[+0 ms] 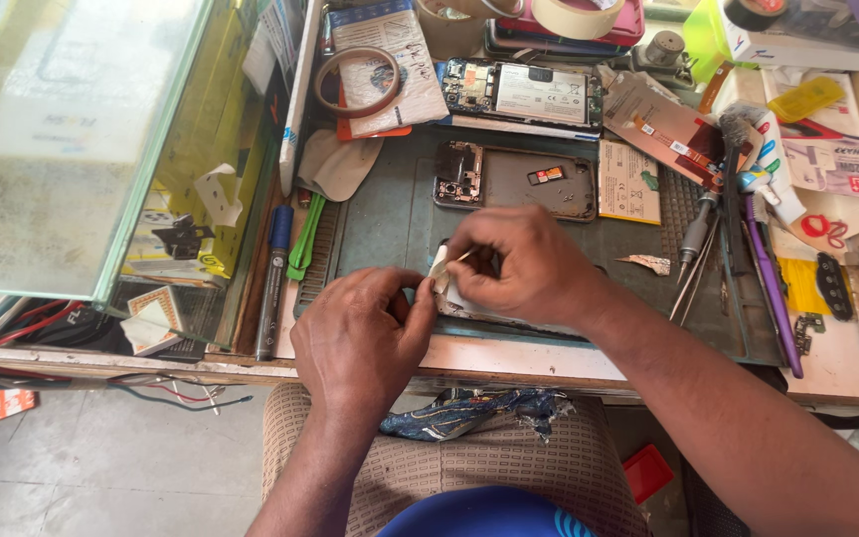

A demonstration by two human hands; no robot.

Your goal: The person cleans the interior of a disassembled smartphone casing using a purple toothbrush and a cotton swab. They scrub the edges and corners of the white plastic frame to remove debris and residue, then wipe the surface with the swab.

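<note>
- Your left hand (360,333): at the near edge of the work mat, fingers curled, thumb and forefinger pinched on the left end of a small pale scrap (439,273).
- Your right hand (524,267): just beside the left, knuckles up, fingertips pressed together on the same scrap; a thin pale sliver sticks out between the fingers.
- Pale scrap: held between both hands, above a flat light-coloured part (469,310) that lies mostly hidden under your right hand at the mat's front edge.
- Work mat (390,219): dark grey-green, rectangular, centre of the bench.
- Open phone frame (514,179): grey, on the mat beyond your hands, small red-and-white label at its middle.
- Second opened phone (524,94): behind the frame, white rectangular label across its battery.
- Yellow rectangular pack (630,181): just right of the frame, printed face up.
- Printed paper card (390,65): top left of the mat, tan tape ring (357,82) lying on it.
- Copper-coloured sheet (663,127): right of the second phone, tilted.
- Blue marker pen (273,278): left of the mat, lengthwise.
- Purple tool (773,283): right edge of the mat.
- Glass case (82,139): far left, yellow boxes visible inside.
</note>
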